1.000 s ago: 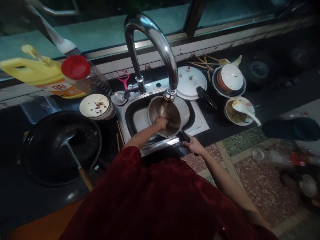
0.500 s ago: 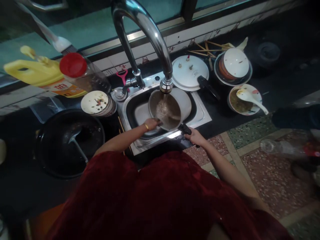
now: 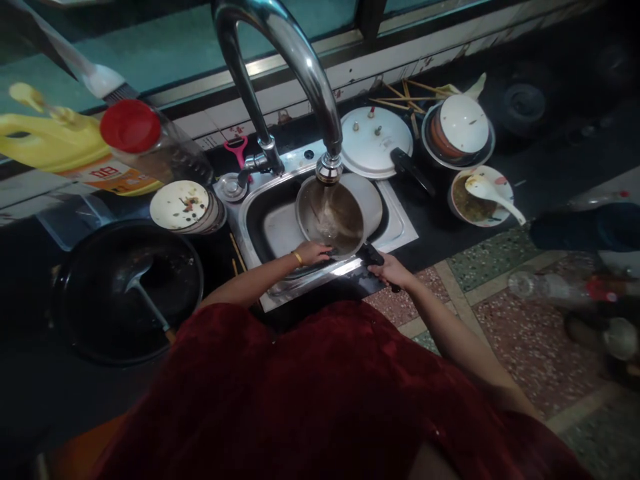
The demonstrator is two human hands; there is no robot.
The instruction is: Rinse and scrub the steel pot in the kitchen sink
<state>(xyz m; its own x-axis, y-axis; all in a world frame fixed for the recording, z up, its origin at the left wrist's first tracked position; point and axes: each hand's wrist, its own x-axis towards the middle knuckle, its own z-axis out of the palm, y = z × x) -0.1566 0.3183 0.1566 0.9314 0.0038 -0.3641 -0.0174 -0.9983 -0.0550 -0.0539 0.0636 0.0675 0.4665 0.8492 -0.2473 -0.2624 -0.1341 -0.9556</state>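
A metal pressure cooker pot (image 3: pixel 371 203) lies tilted in the sink (image 3: pixel 273 230), its mouth facing me. Water runs into it from the curved faucet (image 3: pixel 329 168), and murky water sits inside. My right hand (image 3: pixel 390 270) is wrapped round the pot's black handle (image 3: pixel 371 255). At the pot's near left rim is my left hand (image 3: pixel 316 253), a yellow band on its wrist. Its fingers are drawn together, and I cannot make out what they hold. The matching lid (image 3: pixel 375 150) with a black handle lies flat behind the sink.
Left of the sink stand stacked dirty bowls (image 3: pixel 179 205), a black wok (image 3: pixel 100 293) with a spatula (image 3: pixel 150 303), a red-lidded jar (image 3: pixel 131 127) and a yellow jug (image 3: pixel 60 150). On the right are nested bowls (image 3: pixel 465 125) and a soup bowl (image 3: pixel 473 200) with a white spoon (image 3: pixel 493 192).
My left hand has moved slightly from inside the pot's mouth to its near rim. My right hand keeps its hold on the handle. The view has shifted a little.
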